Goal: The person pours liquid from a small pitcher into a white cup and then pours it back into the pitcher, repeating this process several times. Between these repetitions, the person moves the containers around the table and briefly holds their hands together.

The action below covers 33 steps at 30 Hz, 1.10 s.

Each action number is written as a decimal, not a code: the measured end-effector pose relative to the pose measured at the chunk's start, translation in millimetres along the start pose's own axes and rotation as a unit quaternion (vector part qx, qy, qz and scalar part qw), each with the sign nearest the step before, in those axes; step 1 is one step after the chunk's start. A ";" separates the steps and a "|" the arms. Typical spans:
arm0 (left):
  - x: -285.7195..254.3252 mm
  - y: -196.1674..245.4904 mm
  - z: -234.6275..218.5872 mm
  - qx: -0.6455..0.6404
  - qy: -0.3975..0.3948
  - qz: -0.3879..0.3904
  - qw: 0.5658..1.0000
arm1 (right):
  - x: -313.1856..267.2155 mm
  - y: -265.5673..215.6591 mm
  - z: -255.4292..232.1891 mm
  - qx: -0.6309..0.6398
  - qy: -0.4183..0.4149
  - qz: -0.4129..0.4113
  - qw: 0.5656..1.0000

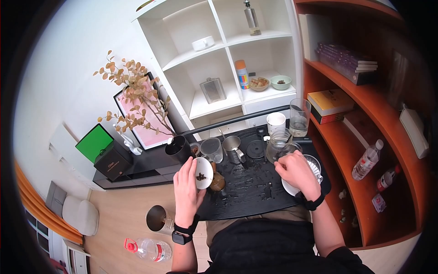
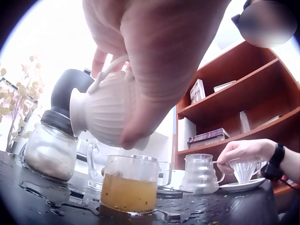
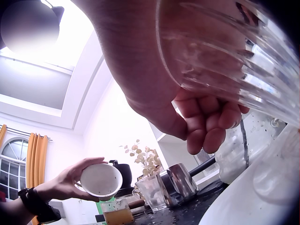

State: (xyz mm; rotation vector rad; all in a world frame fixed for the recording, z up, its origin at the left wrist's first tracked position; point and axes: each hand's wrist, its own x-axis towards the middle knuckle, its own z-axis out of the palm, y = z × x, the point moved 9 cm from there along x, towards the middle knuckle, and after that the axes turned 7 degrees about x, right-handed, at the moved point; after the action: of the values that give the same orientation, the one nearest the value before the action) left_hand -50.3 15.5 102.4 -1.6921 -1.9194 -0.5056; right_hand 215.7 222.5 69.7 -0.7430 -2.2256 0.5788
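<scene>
My left hand [image 1: 185,189] holds a white cup [image 1: 204,173] tipped on its side, with dark bits at the bottom. In the left wrist view the cup [image 2: 103,110] shows ribbed sides and a handle. Below it on the black tray [image 1: 248,189] stands a small glass cup [image 2: 130,192] of amber liquid with specks floating in it. My right hand [image 1: 296,171] hovers over a ribbed glass dripper [image 2: 244,169] on a white saucer [image 2: 241,184]. Its fingers [image 3: 206,136] are loosely curled with nothing showing between them. Beside them stands a glass server [image 2: 200,173].
A metal pitcher [image 1: 232,148], a glass cup [image 1: 211,150], a white paper cup [image 1: 275,121] and a tall glass [image 1: 299,118] line the tray's far side. A wooden bookshelf [image 1: 365,150] borders the right. A water bottle [image 1: 150,250] is on the floor at left.
</scene>
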 end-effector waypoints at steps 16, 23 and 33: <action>16.8 14.1 11.8 -0.270 0.050 -0.105 0.956 | 0.7 -1.8 -0.7 -0.001 -0.004 0.004 1.000; 29.2 41.8 39.4 -0.267 -0.006 -0.094 0.959 | -0.3 3.9 1.8 -0.001 -0.011 0.009 1.000; 27.9 52.9 64.5 -0.241 -0.044 -0.068 0.967 | 0.2 2.7 1.3 -0.002 -0.003 0.007 1.000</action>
State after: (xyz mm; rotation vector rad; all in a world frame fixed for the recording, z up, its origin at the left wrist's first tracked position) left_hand -9.3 83.7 64.9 -1.9025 -2.1063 -1.0359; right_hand 215.6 224.4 67.3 -0.7594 -2.2296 0.5853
